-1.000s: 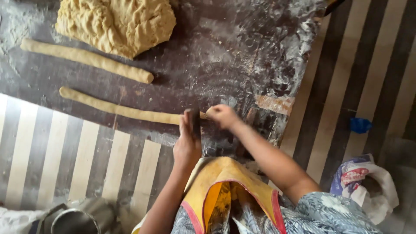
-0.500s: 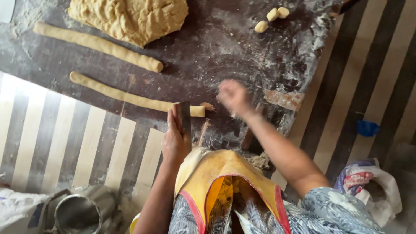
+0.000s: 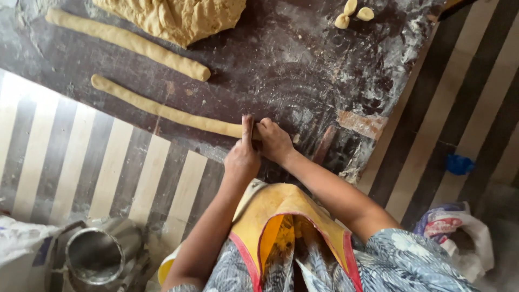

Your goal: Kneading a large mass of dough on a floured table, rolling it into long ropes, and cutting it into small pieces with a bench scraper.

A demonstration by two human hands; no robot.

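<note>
A long thin dough rope (image 3: 162, 111) lies slantwise on the dark floured board (image 3: 303, 75). My left hand (image 3: 242, 157) stands on its edge on the rope's right end, fingers pressed together against the dough. My right hand (image 3: 274, 141) touches it from the right and pinches the tip of the same rope. A thicker dough rope (image 3: 130, 43) lies farther back. Behind that is a big lump of yellow dough (image 3: 173, 16). Three small cut dough pieces (image 3: 352, 13) sit at the board's far right.
The board rests on a striped black and cream floor (image 3: 81, 162). A metal pot (image 3: 97, 254) stands at my lower left beside a white sack (image 3: 21, 243). A blue scrap (image 3: 458, 164) and a plastic bag (image 3: 454, 227) lie on the right.
My right hand swung out to the upper right from the rope's end, then came back to it. My left hand stayed on the rope. The view shifted, bringing the small cut pieces into sight.
</note>
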